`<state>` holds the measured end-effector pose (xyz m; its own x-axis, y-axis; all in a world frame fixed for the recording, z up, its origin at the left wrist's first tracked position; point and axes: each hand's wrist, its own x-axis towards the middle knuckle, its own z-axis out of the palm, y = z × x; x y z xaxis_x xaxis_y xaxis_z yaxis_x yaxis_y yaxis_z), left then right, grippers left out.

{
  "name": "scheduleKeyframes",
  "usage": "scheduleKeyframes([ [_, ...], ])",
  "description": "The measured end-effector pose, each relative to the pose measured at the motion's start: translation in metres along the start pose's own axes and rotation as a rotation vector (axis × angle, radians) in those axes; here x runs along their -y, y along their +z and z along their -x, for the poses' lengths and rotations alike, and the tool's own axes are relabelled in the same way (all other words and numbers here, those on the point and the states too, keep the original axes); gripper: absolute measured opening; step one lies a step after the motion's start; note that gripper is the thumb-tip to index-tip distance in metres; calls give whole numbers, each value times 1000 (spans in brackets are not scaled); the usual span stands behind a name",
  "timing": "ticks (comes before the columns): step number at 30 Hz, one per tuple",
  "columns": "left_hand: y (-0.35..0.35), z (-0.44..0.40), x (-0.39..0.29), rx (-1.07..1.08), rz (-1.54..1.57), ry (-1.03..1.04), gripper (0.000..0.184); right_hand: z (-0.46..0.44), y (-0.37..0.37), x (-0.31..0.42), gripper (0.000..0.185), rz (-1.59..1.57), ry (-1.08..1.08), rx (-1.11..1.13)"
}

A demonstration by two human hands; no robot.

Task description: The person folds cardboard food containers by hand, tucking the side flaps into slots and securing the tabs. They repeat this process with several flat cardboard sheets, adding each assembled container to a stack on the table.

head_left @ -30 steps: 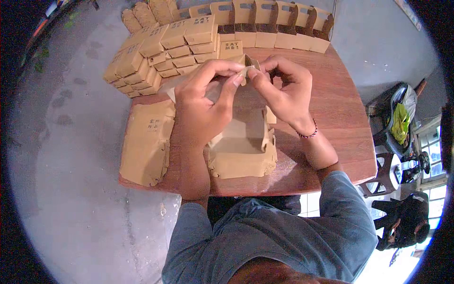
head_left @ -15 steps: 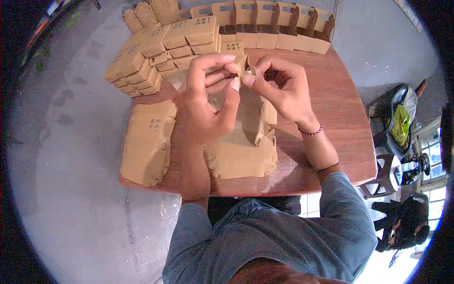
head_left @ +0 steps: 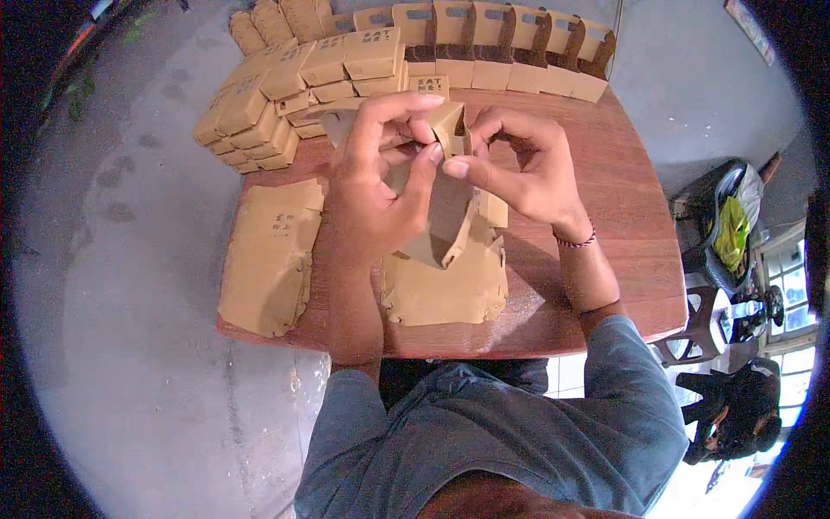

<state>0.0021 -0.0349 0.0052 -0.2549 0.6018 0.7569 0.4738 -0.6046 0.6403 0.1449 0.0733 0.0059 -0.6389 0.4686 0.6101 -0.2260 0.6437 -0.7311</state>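
A partly folded brown cardboard box [head_left: 451, 212] is held up over the table between my two hands. My left hand [head_left: 389, 173] pinches its upper left corner, thumb and fingertips closed on the card. On the other side my right hand [head_left: 523, 164] grips the upper right edge between thumb and fingers. The far end wall stands up between the fingertips, and the near flap hangs tilted. Beneath the box lies a stack of flat cardboard blanks [head_left: 445, 294]. To the left sits another flat stack of blanks [head_left: 270, 259] with small dark print.
Folded boxes marked "EAT ME!" [head_left: 372, 56] are piled at the back left of the wooden table [head_left: 596, 208]. A row of cardboard carriers with handle holes [head_left: 493, 48] lines the back edge. At the right stand a stool [head_left: 705, 324] and a bag with yellow plastic [head_left: 733, 229].
The box's far corner has opened into a clearer upright wall. My right hand has shifted slightly right, and the near flap has swung a little left.
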Motion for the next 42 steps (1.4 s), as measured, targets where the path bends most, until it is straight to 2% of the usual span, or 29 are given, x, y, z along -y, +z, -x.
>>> scheduleKeyframes([
  [4,5,0,-6,-17,-160,-26,40,-5,5,7,34,206,84,-90],
  [6,6,0,-2,74,-179,-11,50,-8,12,3,35,158,-44,-274],
  [7,7,0,-3,73,-179,-11,50,-9,10,4,35,158,-44,-273],
  [9,11,0,-4,72,-184,24,51,-8,5,7,36,101,93,-61],
  [12,14,1,0,46,-132,12,55,-9,5,-5,34,39,106,8],
  [15,13,1,1,100,-168,-23,60,-11,-1,-1,29,54,147,28],
  [19,15,0,-1,117,-174,-70,57,-11,2,-15,26,25,108,-16],
  [21,16,-1,2,40,-218,-11,52,-12,2,-12,24,-45,147,-11],
  [24,14,-1,-2,5,-259,-39,51,-12,1,-10,25,-37,157,-15],
  [28,15,-2,0,21,-330,23,49,-11,0,-13,27,-85,191,39],
  [31,20,-2,-1,-48,-324,43,48,-12,1,-11,30,-185,104,45],
  [34,20,-4,-3,-83,-238,62,47,-13,-9,-4,31,-198,199,35],
  [37,3,-1,-15,-132,-255,-51,52,-16,-27,-1,31,-104,301,1],
  [39,-19,1,-14,-325,-347,95,48,-18,-39,-10,31,-154,192,-102],
  [40,-29,0,-12,-322,-346,96,48,-20,-49,-10,33,-119,195,-84],
  [41,-38,0,-11,-414,-402,139,46,-20,-53,-11,33,-120,196,-86],
  [42,-45,-1,-11,-508,-457,182,45,-21,-56,-12,34,-309,181,-71],
])
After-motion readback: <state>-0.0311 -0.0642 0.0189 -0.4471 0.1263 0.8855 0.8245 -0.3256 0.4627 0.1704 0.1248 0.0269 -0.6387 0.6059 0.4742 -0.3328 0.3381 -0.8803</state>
